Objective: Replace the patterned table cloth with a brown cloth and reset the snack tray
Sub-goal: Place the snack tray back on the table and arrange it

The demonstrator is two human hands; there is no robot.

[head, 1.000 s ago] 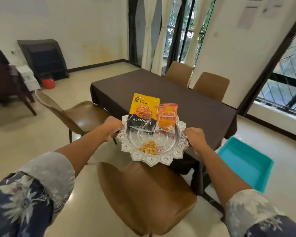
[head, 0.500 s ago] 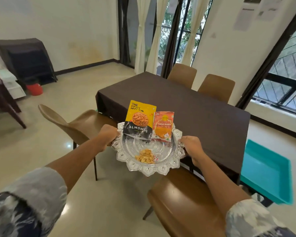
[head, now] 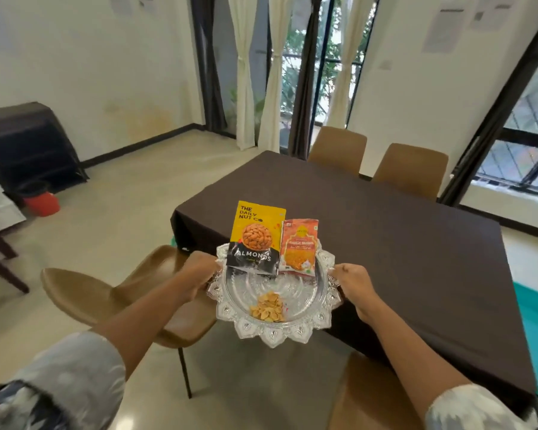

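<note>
The person's left hand (head: 199, 276) and right hand (head: 353, 283) each gripped an opposite rim of the silver snack tray (head: 274, 332), held in the lower centre of the frame over the near edge of the brown cloth (head: 401, 243). An almond packet (head: 257, 238), an orange packet (head: 298, 248) and loose snacks (head: 269, 310) lay on it.

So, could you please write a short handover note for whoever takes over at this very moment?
Left hand grips the snack tray at its left rim; right hand grips the right rim.
The tray is in the air at the table's near corner, carrying an almonds packet, an orange packet and loose snacks.
Done: the brown cloth covers the table.
Left: set the tray down on the cloth.
</note>
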